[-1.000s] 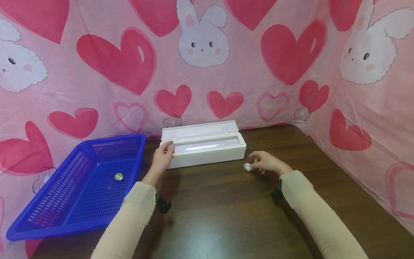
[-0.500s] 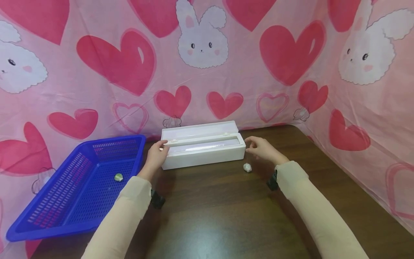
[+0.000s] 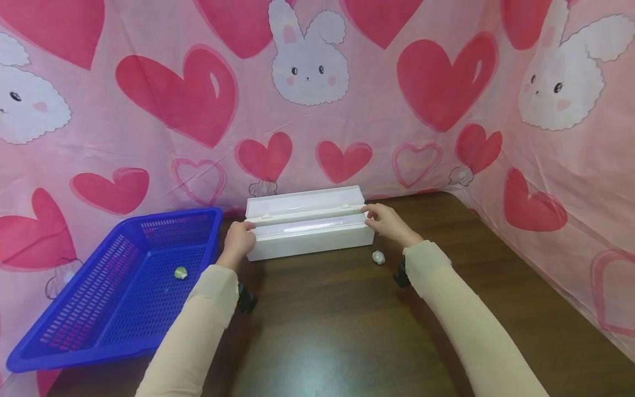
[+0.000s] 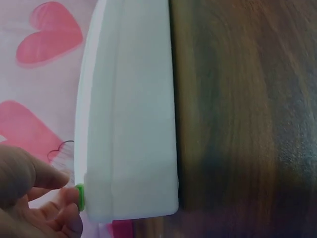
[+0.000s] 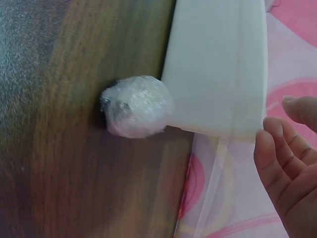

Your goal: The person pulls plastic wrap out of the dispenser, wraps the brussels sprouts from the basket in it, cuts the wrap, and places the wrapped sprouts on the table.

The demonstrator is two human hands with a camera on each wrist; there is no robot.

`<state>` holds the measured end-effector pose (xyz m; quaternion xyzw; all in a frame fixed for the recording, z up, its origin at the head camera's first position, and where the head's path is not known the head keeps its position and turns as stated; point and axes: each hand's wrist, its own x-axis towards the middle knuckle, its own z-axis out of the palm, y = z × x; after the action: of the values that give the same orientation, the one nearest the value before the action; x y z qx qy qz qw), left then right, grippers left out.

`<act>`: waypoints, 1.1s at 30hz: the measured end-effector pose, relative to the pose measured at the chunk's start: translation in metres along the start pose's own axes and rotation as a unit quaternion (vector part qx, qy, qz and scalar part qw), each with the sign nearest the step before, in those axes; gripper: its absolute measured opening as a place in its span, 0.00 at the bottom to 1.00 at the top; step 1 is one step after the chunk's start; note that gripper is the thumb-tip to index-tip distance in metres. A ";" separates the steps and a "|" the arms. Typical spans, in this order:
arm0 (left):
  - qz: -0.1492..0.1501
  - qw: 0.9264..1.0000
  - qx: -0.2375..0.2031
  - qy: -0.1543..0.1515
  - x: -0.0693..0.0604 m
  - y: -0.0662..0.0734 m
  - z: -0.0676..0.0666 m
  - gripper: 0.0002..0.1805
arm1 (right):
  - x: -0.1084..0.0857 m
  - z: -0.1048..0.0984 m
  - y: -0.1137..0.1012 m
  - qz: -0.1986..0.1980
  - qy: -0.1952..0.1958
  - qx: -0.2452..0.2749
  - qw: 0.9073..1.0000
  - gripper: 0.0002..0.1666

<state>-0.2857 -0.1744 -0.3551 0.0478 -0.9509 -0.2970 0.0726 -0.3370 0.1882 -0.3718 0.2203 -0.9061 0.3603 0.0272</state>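
Has left hand (image 3: 238, 240) and right hand (image 3: 392, 224) at opposite ends of box (image 3: 312, 243), probably for steadying it; cannot tell whether pinching with either.

Head view: bright, evenly lit. Pale glare patch low on the tabletop (image 3: 317, 309), shiny streak inside the white box (image 3: 310, 244), soft shadows beside the left sleeve (image 3: 193, 331). Wrist views softer, fine detail smeared (left is dimmer). Small highlights on the wrapped ball (image 5: 138, 106).
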 end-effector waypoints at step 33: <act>-0.016 0.994 0.026 0.100 0.003 -0.007 0.017 0.12 | 0.011 0.021 0.007 0.017 0.121 -0.004 0.992 0.09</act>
<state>-0.2911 -0.1712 -0.3726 0.0940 -0.9453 -0.2673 0.1618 -0.3471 0.1744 -0.3895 0.1596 -0.9012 0.3809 0.1316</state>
